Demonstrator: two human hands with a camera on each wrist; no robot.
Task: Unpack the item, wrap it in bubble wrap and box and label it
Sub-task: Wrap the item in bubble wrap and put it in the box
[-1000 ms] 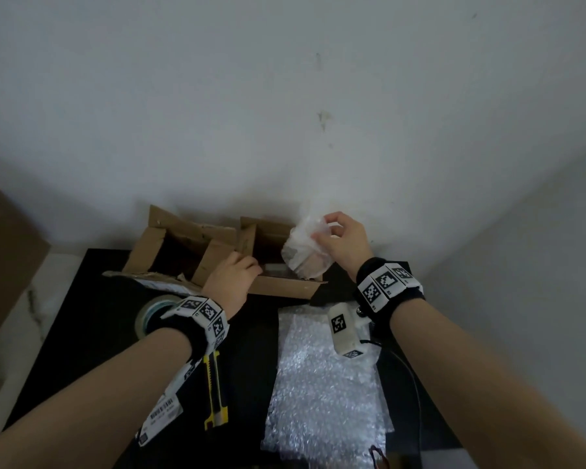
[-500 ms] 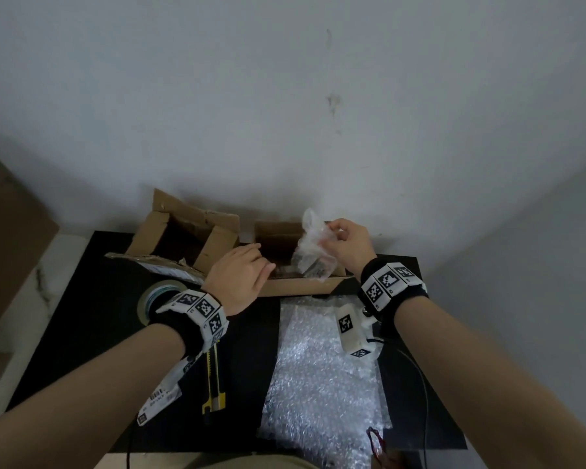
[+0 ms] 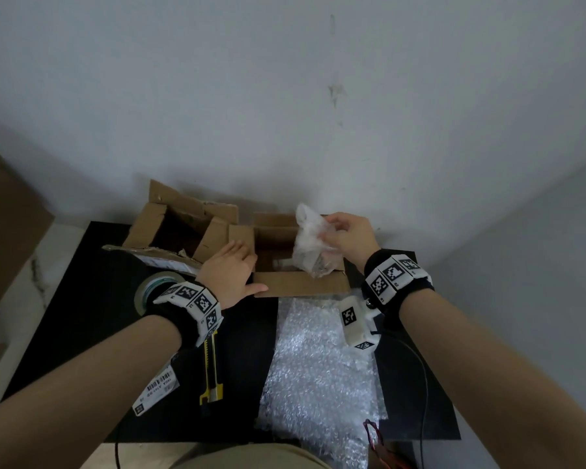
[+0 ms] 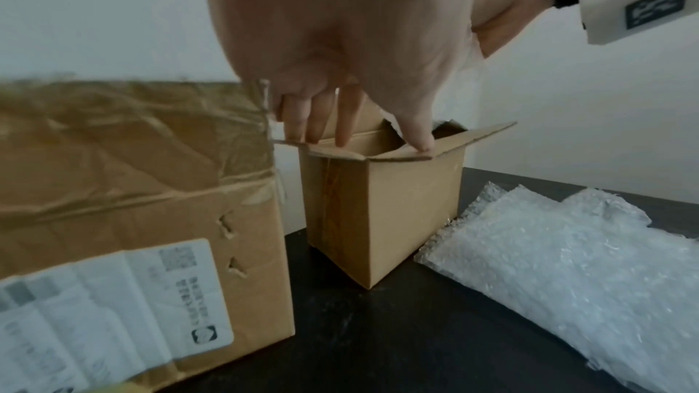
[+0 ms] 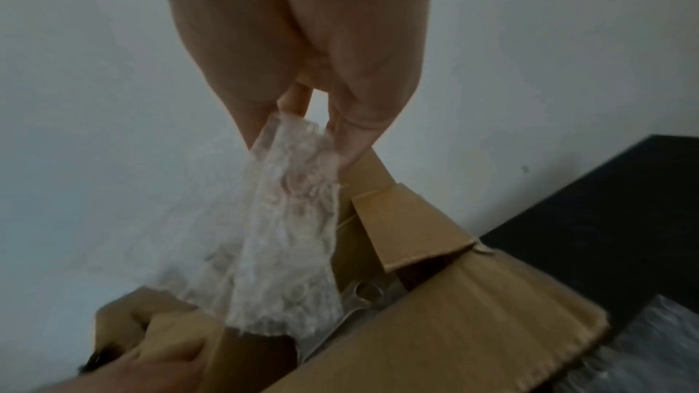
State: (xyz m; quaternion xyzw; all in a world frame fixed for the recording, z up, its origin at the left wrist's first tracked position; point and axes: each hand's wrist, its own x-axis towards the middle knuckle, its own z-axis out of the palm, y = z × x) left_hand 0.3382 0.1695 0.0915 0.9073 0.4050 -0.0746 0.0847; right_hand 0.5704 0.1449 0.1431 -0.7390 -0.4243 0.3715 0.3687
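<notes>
A small open cardboard box (image 3: pixel 301 286) (image 4: pixel 382 205) (image 5: pixel 453 325) stands at the back of the black table (image 3: pixel 82 299). My right hand (image 3: pixel 347 238) (image 5: pixel 302 118) pinches a crumpled clear piece of bubble wrap (image 3: pixel 310 245) (image 5: pixel 287 226) and holds it above the box opening. My left hand (image 3: pixel 229 275) (image 4: pixel 352 136) presses straight fingers on the box's left flap and near rim. Something clear and shiny (image 5: pixel 363 292) lies inside the box; I cannot tell what it is. A flat bubble wrap sheet (image 3: pixel 318 367) (image 4: pixel 567 265) lies in front of the box.
A larger torn cardboard box (image 3: pixel 180 228) (image 4: pixel 132 205) with a shipping label stands left of the small one. A tape roll (image 3: pixel 149 289), a yellow utility knife (image 3: pixel 210 374) and a printed label (image 3: pixel 156 387) lie under my left forearm. A white wall rises right behind the boxes.
My right hand has moved slightly right and up with the clear wrap piece. My left hand has slid from the box's left flap to its near left corner, with the fingers flattened.
</notes>
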